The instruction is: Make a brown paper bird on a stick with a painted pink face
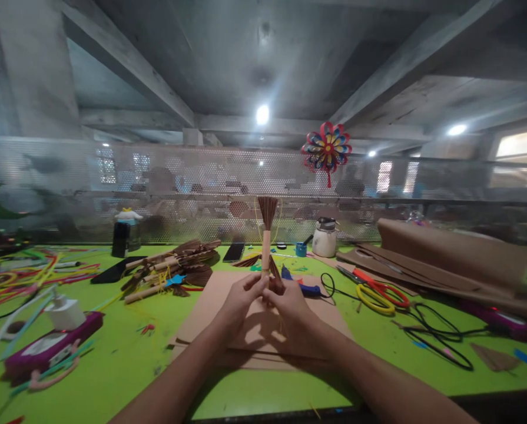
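The fingers of the left hand (pixel 241 300) and right hand (pixel 292 300) close in a light pinch on the lower end of a rolled-paper tube (pixel 266 250), topped by a pleated brown-paper fan (pixel 267 213), in the head view. The tube stands upright above brown paper sheets (pixel 228 288) on the tabletop (pixel 122 377). It should prove light, fairly stiff lengthwise yet easily crushed, with little slip; the plain shaft is the place to hold, since the pleats would bend. Counted: one held tube, one blue glue gun (pixel 310 290), one pale kettle (pixel 324 241), two purple power strips (pixel 53 347), what look like two pairs of scissors (pixel 387 290), and one quilled-looking flower (pixel 328 148). The heaped pleated pieces (pixel 172 268) overlap too much to count.
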